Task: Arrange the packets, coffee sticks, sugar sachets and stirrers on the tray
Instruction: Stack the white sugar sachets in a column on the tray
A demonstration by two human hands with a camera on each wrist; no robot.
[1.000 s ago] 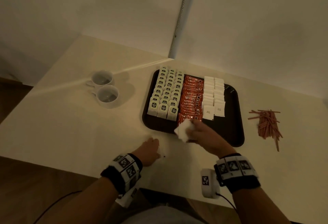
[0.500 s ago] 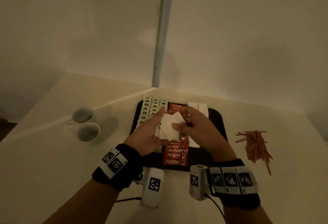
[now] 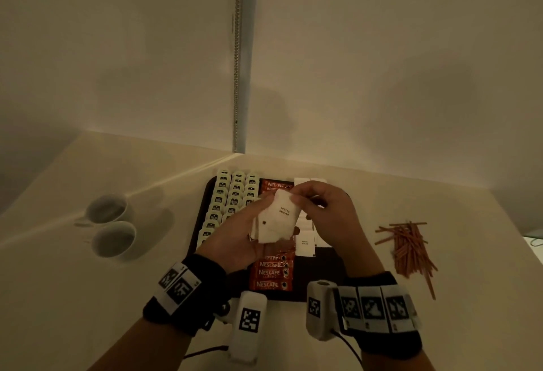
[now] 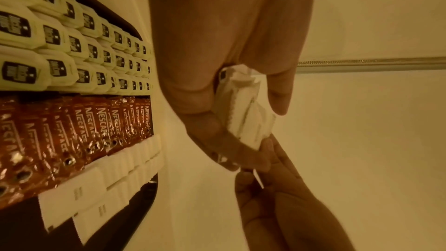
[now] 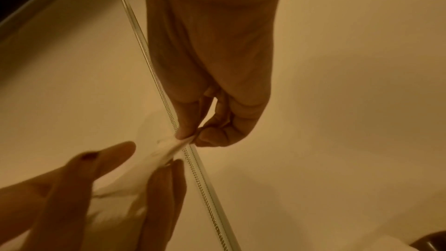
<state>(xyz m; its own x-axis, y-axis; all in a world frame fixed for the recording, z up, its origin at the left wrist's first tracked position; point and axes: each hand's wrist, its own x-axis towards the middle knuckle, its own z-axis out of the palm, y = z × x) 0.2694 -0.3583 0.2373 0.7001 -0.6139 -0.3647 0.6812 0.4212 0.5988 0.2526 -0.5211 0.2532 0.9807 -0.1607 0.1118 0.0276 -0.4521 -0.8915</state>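
Observation:
My left hand (image 3: 235,241) holds a small stack of white sugar sachets (image 3: 277,218) above the dark tray (image 3: 329,271); the same stack of sachets (image 4: 243,110) shows in the left wrist view. My right hand (image 3: 323,209) pinches the top corner of the sachet (image 5: 169,150) between thumb and forefinger. On the tray lie rows of cream packets (image 3: 232,197), a column of red coffee sticks (image 3: 271,273) and white sugar sachets (image 3: 305,243). The reddish stirrers (image 3: 408,247) lie in a loose pile on the table, right of the tray.
Two white cups (image 3: 113,225) stand left of the tray. The table (image 3: 88,297) ends at walls behind, with a metal strip (image 3: 239,56) in the corner. The tray's near right part is bare.
Both hands rose from the tray's near edge to above its middle. The left hand left the table and took the sachet stack; the right hand now pinches the top sachet.

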